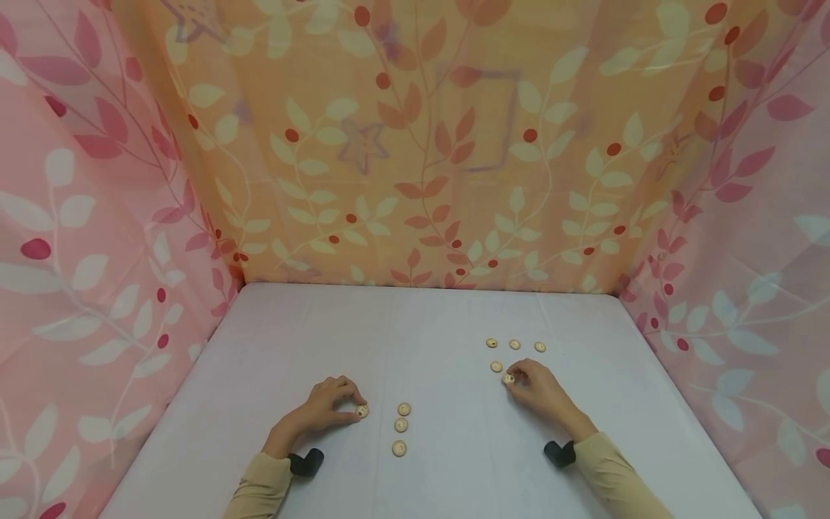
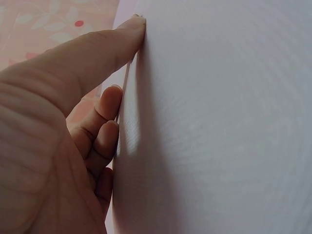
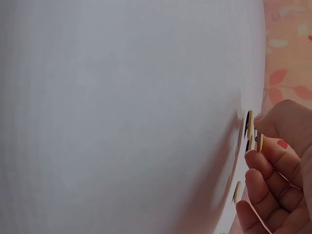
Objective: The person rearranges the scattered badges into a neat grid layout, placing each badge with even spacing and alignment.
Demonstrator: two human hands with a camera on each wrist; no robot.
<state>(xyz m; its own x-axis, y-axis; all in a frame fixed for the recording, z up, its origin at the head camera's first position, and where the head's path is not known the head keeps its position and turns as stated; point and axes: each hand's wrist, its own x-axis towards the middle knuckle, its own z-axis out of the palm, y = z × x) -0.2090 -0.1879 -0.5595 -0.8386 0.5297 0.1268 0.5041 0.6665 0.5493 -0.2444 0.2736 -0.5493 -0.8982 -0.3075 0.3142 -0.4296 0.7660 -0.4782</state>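
Note:
At the left of the table, my left hand (image 1: 323, 406) pinches a small round wooden disc (image 1: 362, 411) with dark marks between thumb and index finger, low over the cloth. In the left wrist view this disc is hidden behind the thumb (image 2: 105, 53). My right hand (image 1: 540, 391) pinches another wooden disc (image 1: 509, 378) by its edge; the right wrist view shows that disc (image 3: 259, 142) between thumb and fingertips. Just beyond it lies a single disc (image 1: 496, 367). Three discs stand in a column beside the left hand, the middle one (image 1: 401, 425) close to the upper one.
Behind the right hand, a row of three discs (image 1: 515, 344) lies on the white table (image 1: 447, 317). Patterned cloth walls (image 1: 415, 158) rise at the back and both sides. Black wrist mounts (image 1: 306, 463) sit by the sleeves.

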